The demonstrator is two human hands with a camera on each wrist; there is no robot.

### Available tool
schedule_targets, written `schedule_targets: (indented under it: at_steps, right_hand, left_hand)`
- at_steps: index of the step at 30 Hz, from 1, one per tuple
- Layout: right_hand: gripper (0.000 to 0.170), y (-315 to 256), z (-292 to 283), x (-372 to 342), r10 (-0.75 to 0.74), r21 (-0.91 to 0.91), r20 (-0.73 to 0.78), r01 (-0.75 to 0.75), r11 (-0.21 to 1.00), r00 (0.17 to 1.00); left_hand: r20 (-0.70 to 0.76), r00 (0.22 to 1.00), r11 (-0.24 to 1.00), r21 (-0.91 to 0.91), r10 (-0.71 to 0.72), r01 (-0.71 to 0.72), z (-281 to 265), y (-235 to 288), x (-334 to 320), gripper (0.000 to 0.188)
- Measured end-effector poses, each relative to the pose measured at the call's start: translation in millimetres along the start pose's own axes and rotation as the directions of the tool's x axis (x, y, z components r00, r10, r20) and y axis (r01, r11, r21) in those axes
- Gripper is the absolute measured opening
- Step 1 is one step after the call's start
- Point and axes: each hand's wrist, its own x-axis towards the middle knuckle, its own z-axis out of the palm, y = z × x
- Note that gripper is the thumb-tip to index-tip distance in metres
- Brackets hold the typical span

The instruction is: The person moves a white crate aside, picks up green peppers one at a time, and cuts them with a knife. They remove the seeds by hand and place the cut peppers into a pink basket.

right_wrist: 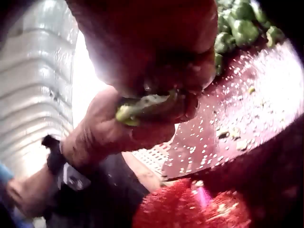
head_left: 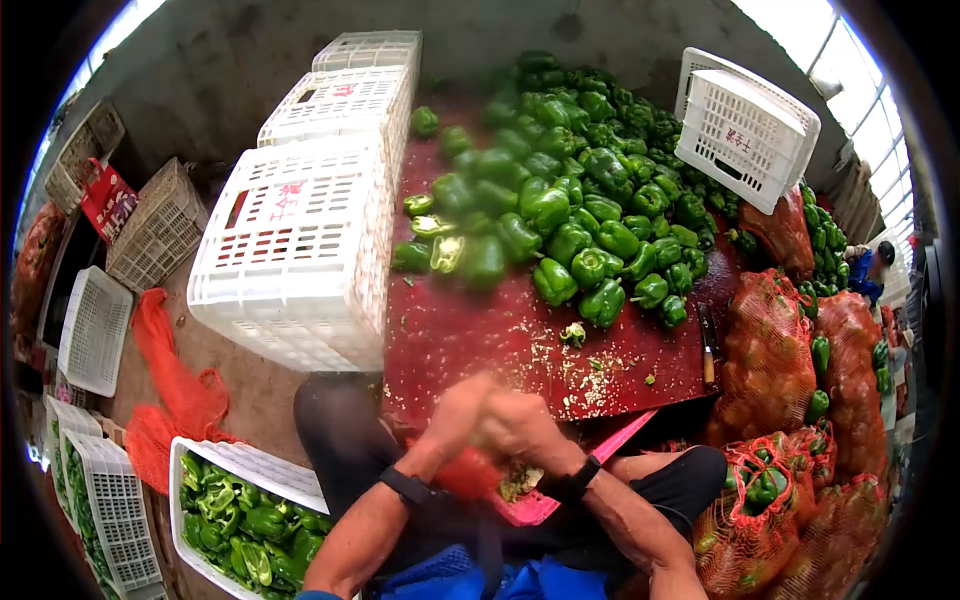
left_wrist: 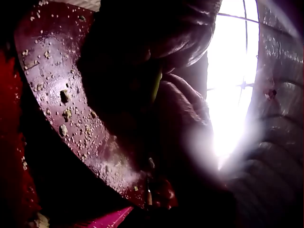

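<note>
I see the left hand (head_left: 452, 415) and right hand (head_left: 528, 430) meeting above the lap, fingers curled around one pepper piece (right_wrist: 147, 105), presumably bracing it from both sides. Ahead, seeds (head_left: 592, 388) litter the table (head_left: 480, 335); a knife (head_left: 708, 345) lies rightward, likely for reach. Peppers (head_left: 600, 205) heap beyond, probably reserving working room.

green pepper piece (right_wrist: 145, 107) | showing pale, glossy surface | slanting slightly | being gripped between left hand (head_left: 460, 408) and right hand (head_left: 525, 428), partly hidden
</note>
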Motion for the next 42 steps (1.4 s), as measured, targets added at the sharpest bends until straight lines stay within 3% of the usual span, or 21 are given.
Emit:
schedule_targets:
  at_steps: [3,5,7,8,9,11,13,14,15,16,17,18,20,22,23,25,29,36,38,41,42]
  right_hand:
    - [0.016,8,-11,-6,0.060,0.253,0.103,-0.084,0.964,0.993]
    - [0.013,14,-27,-10,0.072,0.257,0.108,-0.098,0.961,0.992]
    - [0.012,26,-45,-7,0.068,0.042,0.075,-0.072,0.997,0.995]
    - [0.012,39,-61,-4,0.124,-0.156,0.191,-0.094,0.983,0.974]
    - [0.009,69,-62,-3,0.199,-0.465,0.293,-0.042,0.884,0.935]
    - [0.007,130,-58,-4,0.048,-0.590,-0.097,-0.096,0.802,0.994]
    - [0.006,148,-63,7,-0.068,-0.672,-0.318,-0.175,0.719,0.946]
    - [0.007,168,-66,13,-0.219,-0.653,-0.362,-0.079,0.753,0.906]
    - [0.015,163,-68,21,-0.121,-0.666,-0.314,-0.127,0.735,0.942]
    - [0.023,160,-63,25,-0.241,-0.687,-0.326,-0.054,0.725,0.914]
    - [0.008,160,-57,29,-0.247,-0.641,-0.345,-0.035,0.767,0.906]
    - [0.010,163,-54,29,-0.101,-0.557,-0.285,-0.079,0.827,0.953]
    - [0.010,181,-43,24,-0.145,-0.633,-0.273,-0.064,0.772,0.951]
    - [0.008,188,-40,16,-0.036,-0.615,-0.211,-0.104,0.782,0.977]
    - [0.009,196,-30,16,-0.174,-0.715,-0.244,-0.056,0.697,0.954]
    - [0.012,196,-29,9,-0.095,-0.678,-0.244,-0.100,0.728,0.965]
    - [0.017,188,-28,7,-0.057,-0.691,-0.229,-0.121,0.712,0.972]
    - [0.017,196,-25,8,-0.069,-0.763,-0.189,-0.102,0.639,0.980]
    - [0.017,190,-27,6,-0.059,-0.763,-0.185,-0.105,0.638,0.981]
    - [0.021,181,-24,1,-0.169,-0.706,-0.185,-0.011,0.708,0.968]
    - [0.021,175,-22,1,-0.213,-0.677,-0.204,0.019,0.735,0.956]
  left_hand:
    - [0.042,0.998,0.998,-0.060,0.037,-0.034,-6,-5,3,0.037]
    - [0.022,0.997,0.988,-0.142,0.068,-0.064,-8,-7,7,0.036]
    - [-0.033,0.997,0.970,-0.231,0.067,-0.073,-6,12,-4,0.035]
    - [-0.057,0.996,0.957,-0.278,0.066,-0.079,-3,17,-5,0.034]
    - [-0.051,0.979,0.975,-0.093,0.198,-0.203,-1,14,-1,0.031]
    - [0.020,0.898,0.860,0.280,0.439,-0.427,-3,-3,6,0.024]
    - [0.220,0.547,0.211,0.758,0.807,-0.617,-8,11,-1,0.020]
    - [0.288,0.502,0.113,0.771,0.815,-0.626,-7,12,-7,0.030]
    - [0.098,0.594,0.370,0.699,0.799,-0.613,11,46,-29,0.031]
    - [0.156,0.525,0.287,0.691,0.836,-0.663,10,50,-34,0.033]
    - [0.245,0.488,0.197,0.698,0.838,-0.688,12,57,-38,0.036]
    - [0.251,0.461,0.168,0.702,0.851,-0.692,13,71,-48,0.039]
    - [0.283,0.337,0.076,0.656,0.898,-0.751,16,91,-66,0.045]
    - [0.284,0.168,-0.086,0.704,0.944,-0.705,29,97,-70,0.037]
    - [0.291,0.307,-0.042,0.783,0.906,-0.620,31,84,-54,0.029]
    - [0.207,0.528,-0.022,0.942,0.824,-0.336,24,28,7,0.011]
    - [0.171,0.526,0.017,0.943,0.833,-0.332,32,44,-3,0.013]
    - [-0.037,0.339,0.201,0.864,0.940,-0.462,-32,158,-136,0.027]
    - [-0.203,0.250,0.261,0.938,0.947,-0.227,-85,151,-183,0.028]
    - [-0.471,0.251,0.401,0.871,0.845,0.285,-183,96,-265,0.031]
    - [-0.483,0.278,0.310,0.815,0.830,0.490,-211,69,-292,0.032]
